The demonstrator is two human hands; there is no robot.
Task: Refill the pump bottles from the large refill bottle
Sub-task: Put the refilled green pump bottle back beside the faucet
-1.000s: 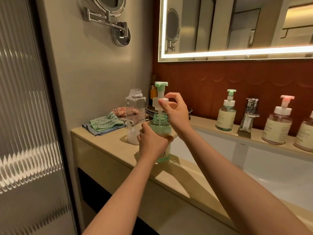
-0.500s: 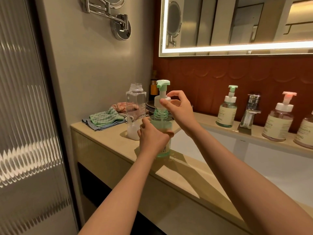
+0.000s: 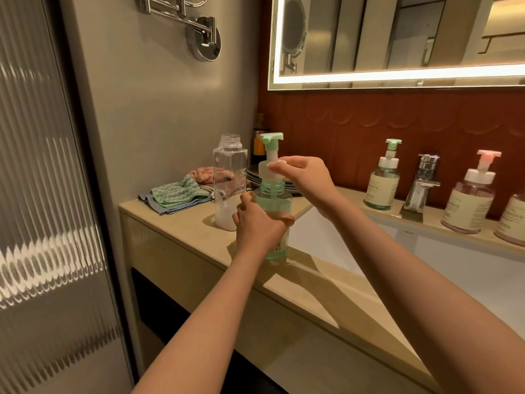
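The green bottle (image 3: 274,204) is gripped by the left hand (image 3: 258,227); the seemingly unthreaded collar (image 3: 268,169), pinched above by the right hand (image 3: 304,177), is best kept plumb.

Four pump bottles counted: centre bottle (image 3: 273,200), then green-top (image 3: 382,189), pink-top (image 3: 470,200) and cut-off bottle (image 3: 512,220) toward three o'clock; one refill bottle (image 3: 229,183), one faucet (image 3: 423,183).

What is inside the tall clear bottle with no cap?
A shallow layer of whitish liquid at the bottom of the tall clear bottle; above that it looks empty. The left hand, gripping the green pump bottle, hides its lower right corner.
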